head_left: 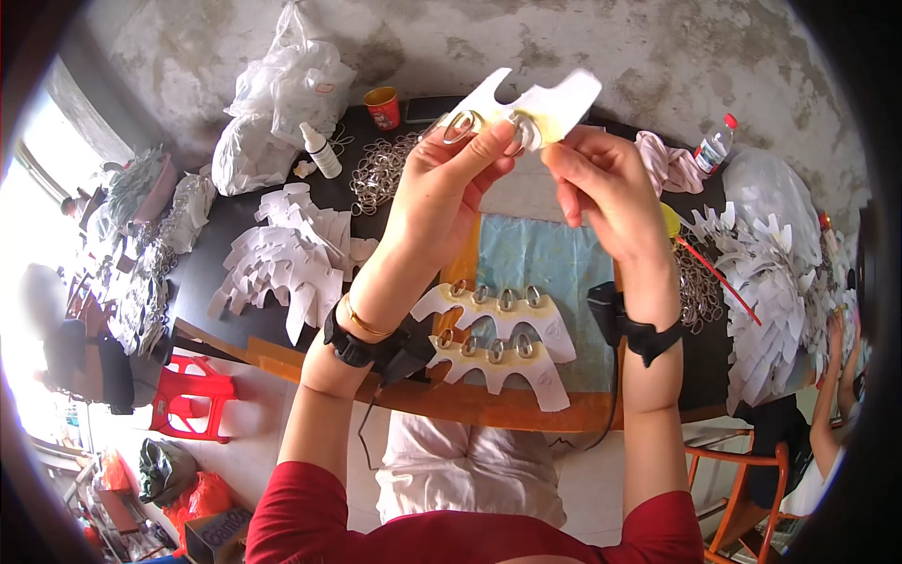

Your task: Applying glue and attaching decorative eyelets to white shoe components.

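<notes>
A white card (554,99) with a scalloped edge is raised over the table between the person's two hands, directly in the grip. The left hand (460,164) clasps its left end, thumb on the front; the right hand (611,183) pinches its lower right edge between thumb and fingers. One metal ring (463,125) shows by the left thumb's base, and another ring (526,132) sits just right of that thumb's tip, against the card.

Just left of the grip lies a heap of rings (376,179); just right of it is a crumpled pink cloth (665,164). Beyond the left hand stand a red cup (383,111) and a white bottle (321,152); beyond the pink cloth, a clear bottle (716,146) with a red cap.

Below the grip, toward the body, a blue sheet (545,249) carries part of two scalloped cards (526,322), each bearing a row of rings. Farther out, a pile of white cards (296,240) lies left and a larger pile (766,301) right. Well apart, at far right, another person's forearms (827,395) show.
</notes>
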Motion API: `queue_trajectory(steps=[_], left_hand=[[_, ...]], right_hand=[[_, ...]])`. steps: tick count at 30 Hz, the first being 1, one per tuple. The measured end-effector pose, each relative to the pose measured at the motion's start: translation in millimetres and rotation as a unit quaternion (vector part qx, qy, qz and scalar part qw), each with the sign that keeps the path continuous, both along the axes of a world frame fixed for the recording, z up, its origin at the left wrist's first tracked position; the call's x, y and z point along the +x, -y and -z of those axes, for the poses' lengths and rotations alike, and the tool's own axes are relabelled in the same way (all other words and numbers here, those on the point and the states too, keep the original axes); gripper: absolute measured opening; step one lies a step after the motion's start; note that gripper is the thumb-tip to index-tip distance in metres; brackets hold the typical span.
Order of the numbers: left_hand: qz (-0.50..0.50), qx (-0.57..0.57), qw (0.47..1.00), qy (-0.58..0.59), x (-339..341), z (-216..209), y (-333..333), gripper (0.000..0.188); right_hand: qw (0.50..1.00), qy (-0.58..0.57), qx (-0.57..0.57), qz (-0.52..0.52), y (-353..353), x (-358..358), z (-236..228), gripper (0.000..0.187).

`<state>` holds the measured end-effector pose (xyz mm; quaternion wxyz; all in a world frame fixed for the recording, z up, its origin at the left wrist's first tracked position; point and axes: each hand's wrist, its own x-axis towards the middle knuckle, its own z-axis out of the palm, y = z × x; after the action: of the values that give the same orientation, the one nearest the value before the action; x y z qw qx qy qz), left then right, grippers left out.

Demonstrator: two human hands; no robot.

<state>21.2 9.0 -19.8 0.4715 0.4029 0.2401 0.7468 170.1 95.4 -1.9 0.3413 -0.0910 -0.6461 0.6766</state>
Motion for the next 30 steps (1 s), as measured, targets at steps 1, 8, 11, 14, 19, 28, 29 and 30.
queue_trajectory(steps=[1, 8, 11, 14, 19, 28, 29, 30], left_hand=[[-0.029, -0.005, 1.000, 0.007, -0.2, -1.1, 0.7, 0.011], [-0.105, -0.016, 0.991, -0.087, 5.8, -1.3, -0.9, 0.013], [-0.102, -0.016, 0.989, -0.106, 7.7, 0.5, 0.5, 0.013], [-0.085, -0.014, 0.990, -0.115, 7.2, -0.7, 2.5, 0.014], [-0.105, -0.017, 0.987, -0.117, 7.9, 1.8, 0.7, 0.015], [-0.142, 0.005, 0.977, -0.159, 7.3, 0.4, 2.1, 0.017], [-0.151, 0.005, 0.975, -0.163, 8.4, -1.5, 2.8, 0.017], [-0.160, 0.005, 0.973, -0.168, 9.1, -2.5, 3.3, 0.017]], right_hand=[[1.000, 0.005, -0.010, -0.002, 3.3, 6.0, -6.1, 0.027], [0.905, -0.078, 0.293, 0.298, 14.5, 11.5, -12.8, 0.019], [0.840, -0.054, 0.439, 0.314, 16.1, 2.3, -10.3, 0.016], [0.828, -0.046, 0.470, 0.304, 13.6, 0.6, -8.6, 0.013], [0.853, 0.000, 0.443, 0.277, 15.8, 5.7, -9.5, 0.009], [0.944, 0.057, 0.249, 0.206, 21.1, 6.0, -10.5, 0.007], [0.925, 0.024, 0.307, 0.223, 18.9, 3.8, -8.3, 0.007], [0.901, -0.009, 0.363, 0.238, 17.9, 2.5, -6.9, 0.006]])
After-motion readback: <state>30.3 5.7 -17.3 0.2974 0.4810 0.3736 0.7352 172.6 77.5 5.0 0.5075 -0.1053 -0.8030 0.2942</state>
